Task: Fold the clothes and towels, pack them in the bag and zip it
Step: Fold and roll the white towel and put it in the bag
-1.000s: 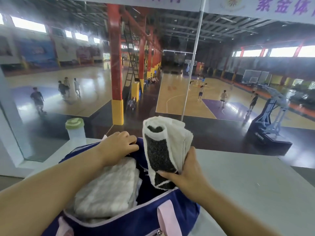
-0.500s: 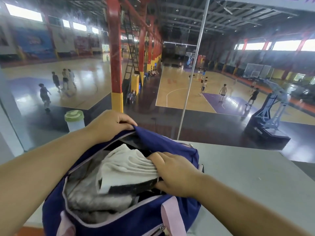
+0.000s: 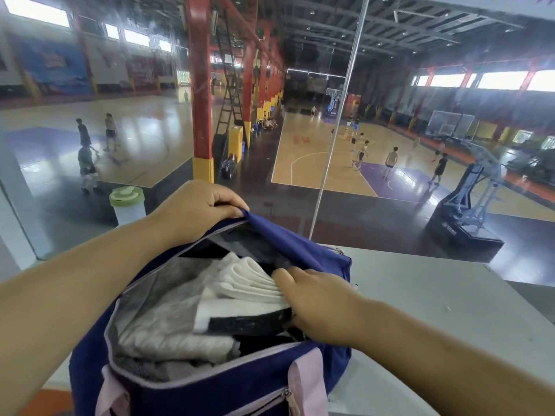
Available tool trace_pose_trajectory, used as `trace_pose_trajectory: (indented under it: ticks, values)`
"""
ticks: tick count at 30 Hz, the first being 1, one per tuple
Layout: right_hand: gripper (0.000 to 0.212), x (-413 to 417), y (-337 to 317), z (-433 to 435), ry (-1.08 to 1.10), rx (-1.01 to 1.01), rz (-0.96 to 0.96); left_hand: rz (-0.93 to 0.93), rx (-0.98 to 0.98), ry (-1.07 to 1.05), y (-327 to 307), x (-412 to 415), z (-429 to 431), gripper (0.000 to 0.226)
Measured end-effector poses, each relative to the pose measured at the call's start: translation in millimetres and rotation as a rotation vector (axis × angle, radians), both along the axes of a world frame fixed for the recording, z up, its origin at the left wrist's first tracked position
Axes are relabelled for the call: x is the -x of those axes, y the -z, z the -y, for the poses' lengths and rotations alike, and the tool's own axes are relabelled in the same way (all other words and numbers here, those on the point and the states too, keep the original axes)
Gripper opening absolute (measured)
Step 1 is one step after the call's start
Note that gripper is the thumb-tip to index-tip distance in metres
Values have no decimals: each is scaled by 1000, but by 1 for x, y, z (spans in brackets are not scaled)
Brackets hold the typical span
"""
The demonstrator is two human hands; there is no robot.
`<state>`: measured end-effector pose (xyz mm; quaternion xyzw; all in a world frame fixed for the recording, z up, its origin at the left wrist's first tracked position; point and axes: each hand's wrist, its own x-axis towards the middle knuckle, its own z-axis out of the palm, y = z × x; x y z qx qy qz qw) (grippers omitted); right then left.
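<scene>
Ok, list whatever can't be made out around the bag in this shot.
Head view only:
Right hand: fingertips hidden under the folded towel it grips.
Left hand: fingertips tucked out of sight under the bag flap.
Bag floor: covered by the towel and clothes.
Bag's near side: cut off by the bottom edge.
Bottle: base hidden behind the left forearm.

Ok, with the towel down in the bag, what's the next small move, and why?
Probably release the folded towel and draw the right hand out: the towel lies inside the open bag on the grey clothes, and the left hand holds its far side up.
</scene>
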<state>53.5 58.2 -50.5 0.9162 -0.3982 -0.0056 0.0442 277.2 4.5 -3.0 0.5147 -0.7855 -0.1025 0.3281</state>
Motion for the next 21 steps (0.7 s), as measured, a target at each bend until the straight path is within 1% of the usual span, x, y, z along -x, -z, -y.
trace_pose_trajectory:
  ticks: [2,4,7,9,12,14,16,18,19,20,21]
  values:
    - [34,8,-5,-1,-2,-5,-73,16,-16,4,1,1,-2,15]
    - [39,11,-12,-3,0,-23,-149,-7,-22,11,1,5,-6,15]
    - [39,12,-21,0,58,-16,-241,-16,-40,22,-1,12,-12,15]
    - [40,16,-18,8,87,-2,-249,-7,-33,17,2,18,-15,16]
    - [43,28,0,24,41,42,-183,-57,4,-14,10,26,-15,17]
    - [51,38,12,29,66,40,-121,-55,-5,-22,14,31,-14,18]
    - [73,43,15,27,155,-8,-95,-25,-28,-15,16,36,-16,20]
    - [93,44,11,18,168,-42,-40,-19,-14,-25,16,39,-18,21]
    - [97,45,9,12,138,-21,8,-19,1,-34,16,39,-19,22]
    - [94,46,8,6,87,30,78,-14,14,-43,16,38,-20,22]
    - [86,46,6,0,37,75,152,-6,26,-49,16,38,-21,22]
